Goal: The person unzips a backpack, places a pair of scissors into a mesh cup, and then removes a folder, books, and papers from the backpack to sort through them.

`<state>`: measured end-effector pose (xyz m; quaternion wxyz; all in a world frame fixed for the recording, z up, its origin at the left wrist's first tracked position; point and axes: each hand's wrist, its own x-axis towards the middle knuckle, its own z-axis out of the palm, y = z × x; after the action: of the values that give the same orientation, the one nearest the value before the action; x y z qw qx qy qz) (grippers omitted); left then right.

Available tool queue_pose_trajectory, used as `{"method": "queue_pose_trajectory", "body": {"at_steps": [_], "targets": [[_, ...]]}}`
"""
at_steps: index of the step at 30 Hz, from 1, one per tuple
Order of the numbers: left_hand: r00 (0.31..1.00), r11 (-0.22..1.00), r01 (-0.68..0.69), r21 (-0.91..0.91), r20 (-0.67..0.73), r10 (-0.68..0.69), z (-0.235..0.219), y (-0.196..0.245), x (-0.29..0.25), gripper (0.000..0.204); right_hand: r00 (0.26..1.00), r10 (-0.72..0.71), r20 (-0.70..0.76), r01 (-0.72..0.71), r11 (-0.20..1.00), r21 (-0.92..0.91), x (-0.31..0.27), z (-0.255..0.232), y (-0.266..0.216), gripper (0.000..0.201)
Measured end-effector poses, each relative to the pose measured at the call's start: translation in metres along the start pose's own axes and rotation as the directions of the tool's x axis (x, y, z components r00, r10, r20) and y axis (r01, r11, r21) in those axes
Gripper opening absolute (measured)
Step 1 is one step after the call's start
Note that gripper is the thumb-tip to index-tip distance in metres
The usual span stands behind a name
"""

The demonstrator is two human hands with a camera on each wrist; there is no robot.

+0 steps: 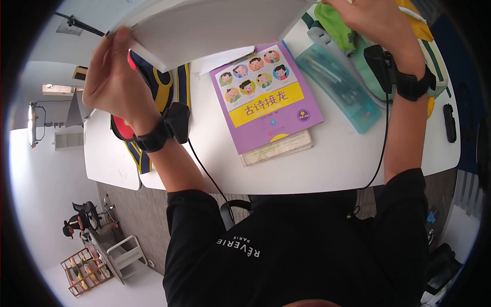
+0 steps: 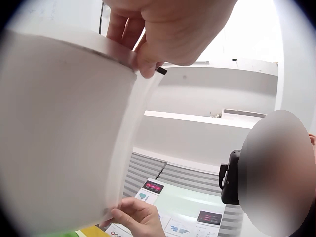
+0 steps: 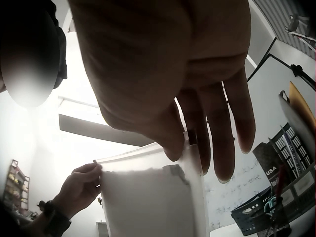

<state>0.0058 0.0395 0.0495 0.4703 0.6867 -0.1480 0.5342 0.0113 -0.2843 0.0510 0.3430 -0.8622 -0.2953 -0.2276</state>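
Both hands hold a white book (image 1: 204, 25) raised at the top of the head view. The left hand (image 1: 115, 77) pinches its left edge between thumb and fingers; the right hand (image 1: 376, 20) grips the right edge, thumb on the pages (fingers fairly straight behind). Below it on the white table (image 1: 348, 158) lie a purple picture book (image 1: 266, 97) and a teal pencil case (image 1: 337, 84).

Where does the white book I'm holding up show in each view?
Head: white book at top, between left hand and right hand.
Left wrist: fills the left side.
Right wrist: bottom centre.
Shared landmark: the hands gripping its edges.
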Motion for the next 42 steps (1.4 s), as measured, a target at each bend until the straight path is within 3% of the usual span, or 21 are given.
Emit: {"method": "queue_pose_trajectory", "body": {"at_steps": [4, 8, 9, 11, 13, 15, 16, 17, 19, 20, 22, 25, 28, 29, 32, 33, 34, 36, 37, 40, 42], "targets": [[0.996, 0.995, 0.0, -0.095, -0.092, -0.009, 0.0, -0.003, 0.001, 0.014, 0.999, -0.032, -0.016, 0.034, 0.978, 0.208, 0.001, 0.007, -0.001, 0.01], [0.996, 0.99, 0.018, -0.138, -0.087, -0.03, 0.003, -0.004, 0.003, 0.015, 0.979, -0.185, -0.083, 0.193, 0.977, 0.091, 0.0, 0.003, -0.009, 0.006], [0.996, 0.99, 0.011, -0.141, -0.087, -0.023, 0.002, -0.008, 0.003, 0.015, 0.966, -0.186, -0.181, 0.213, 0.966, 0.144, 0.003, 0.01, 0.002, 0.006], [0.994, 0.992, 0.097, -0.075, 0.053, -0.094, 0.003, -0.017, 0.003, 0.015, 0.943, -0.184, -0.276, 0.241, 0.951, 0.192, 0.004, 0.011, 0.008, 0.006], [0.984, 0.983, 0.145, -0.11, 0.124, -0.131, 0.008, -0.023, 0.002, 0.016, 0.945, -0.065, -0.321, 0.104, 0.989, 0.106, 0.002, 0.005, 0.002, 0.006], [0.94, 0.964, 0.241, -0.112, 0.273, -0.203, 0.009, -0.03, 0.0, 0.018, 0.949, -0.041, -0.312, 0.073, 0.993, 0.092, 0.0, -0.003, -0.007, 0.007], [0.941, 0.964, 0.24, -0.112, 0.272, -0.202, 0.009, -0.036, -0.001, 0.018, 0.953, -0.012, -0.303, 0.038, 0.996, 0.08, -0.001, -0.005, -0.009, 0.008], [0.888, 0.967, 0.254, -0.021, 0.402, -0.225, 0.008, -0.041, -0.001, 0.019, 0.953, -0.014, -0.303, 0.04, 0.996, 0.08, 0.0, -0.003, -0.01, 0.008], [0.745, 0.957, 0.193, 0.218, 0.603, -0.287, 0.006, -0.048, -0.002, 0.023, 0.861, -0.132, -0.49, 0.074, 0.988, -0.135, 0.002, 0.002, -0.012, 0.008], [0.747, 0.956, 0.194, 0.219, 0.599, -0.289, 0.007, -0.05, -0.005, 0.023, 0.862, -0.135, -0.488, 0.078, 0.988, -0.135, 0.003, 0.002, -0.012, 0.008], [0.568, 0.954, -0.016, 0.299, 0.788, -0.237, 0.014, -0.051, -0.015, 0.033, 0.874, -0.076, -0.479, 0.038, 0.995, -0.088, 0.002, 0.0, -0.009, 0.009], [0.355, 0.921, -0.121, 0.37, 0.883, -0.308, 0.021, -0.061, -0.033, 0.054, 0.86, -0.036, -0.508, 0.061, 0.998, 0.031, 0.005, -0.001, 0.007, 0.01], [0.312, 0.925, -0.311, 0.22, 0.943, -0.119, 0.03, -0.086, -0.063, 0.052, 0.868, 0.065, -0.493, -0.021, 0.995, 0.094, 0.005, -0.004, 0.001, 0.011], [0.206, 0.896, -0.185, 0.404, 0.907, -0.367, 0.037, -0.058, -0.059, 0.042, 0.868, 0.059, -0.492, -0.016, 0.996, 0.091, 0.005, -0.004, 0.0, 0.011], [0.231, 0.904, -0.211, 0.373, 0.917, -0.324, 0.046, -0.08, -0.067, 0.03, 0.849, 0.0, -0.528, 0.026, 0.999, 0.043, 0.003, -0.004, -0.002, 0.012], [0.312, 0.901, -0.275, 0.337, 0.917, -0.248, 0.047, -0.085, -0.069, 0.024, 0.854, 0.032, -0.519, -0.004, 0.998, 0.055, 0.001, -0.006, -0.008, 0.012], [0.313, 0.901, -0.275, 0.335, 0.917, -0.246, 0.045, -0.092, -0.067, 0.024, 0.858, 0.065, -0.509, -0.035, 0.997, 0.068, 0.001, -0.007, -0.011, 0.011], [0.494, 0.905, -0.213, 0.368, 0.84, -0.226, 0.041, -0.093, -0.055, 0.023, 0.856, 0.083, -0.51, -0.033, 0.994, 0.106, 0.001, -0.007, -0.011, 0.011], [0.62, 0.932, -0.144, 0.333, 0.765, -0.177, 0.038, -0.093, -0.05, 0.023, 0.854, 0.104, -0.509, -0.033, 0.989, 0.146, 0.0, -0.008, -0.011, 0.011], [0.813, 0.913, -0.055, 0.404, 0.549, -0.194, 0.024, -0.088, -0.028, 0.022, 0.891, 0.135, -0.434, -0.014, 0.962, 0.272, 0.002, -0.015, -0.005, 0.011], [0.891, 0.913, 0.08, 0.401, 0.382, -0.246, 0.018, -0.084, -0.021, 0.021, 0.873, 0.165, -0.459, -0.034, 0.959, 0.281, 0.004, -0.01, -0.006, 0.012]]}}
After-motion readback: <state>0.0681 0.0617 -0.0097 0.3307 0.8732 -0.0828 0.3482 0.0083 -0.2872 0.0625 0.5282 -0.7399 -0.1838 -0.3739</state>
